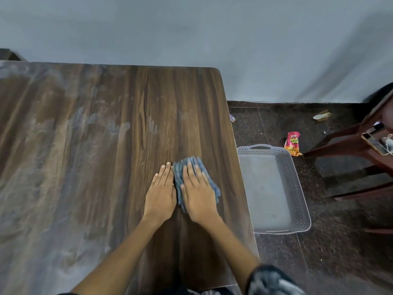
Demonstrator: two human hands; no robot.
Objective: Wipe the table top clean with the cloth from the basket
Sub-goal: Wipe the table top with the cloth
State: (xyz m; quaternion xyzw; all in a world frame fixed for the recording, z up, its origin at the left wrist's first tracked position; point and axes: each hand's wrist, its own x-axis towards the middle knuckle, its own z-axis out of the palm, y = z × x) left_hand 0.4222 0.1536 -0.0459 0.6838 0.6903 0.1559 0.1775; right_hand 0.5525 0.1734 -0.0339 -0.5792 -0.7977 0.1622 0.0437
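Observation:
A blue-grey cloth point(182, 167) lies bunched on the dark wooden table top point(106, 145), near its right side. My right hand point(198, 194) presses flat on the cloth with straight fingers. Beside it, my left hand point(161, 192) lies flat on the bare wood, its fingers against the cloth's left edge. White dusty smears cover the left half of the table; the wood around the hands looks darker. A grey perforated basket point(297, 188) sits on the floor to the right of the table, with nothing in it.
A wall runs behind the table. On the dark speckled floor lie a red snack packet point(293, 143) and a scrap of litter point(322, 116). A brown wooden chair point(348, 143) with a phone on it stands at the far right.

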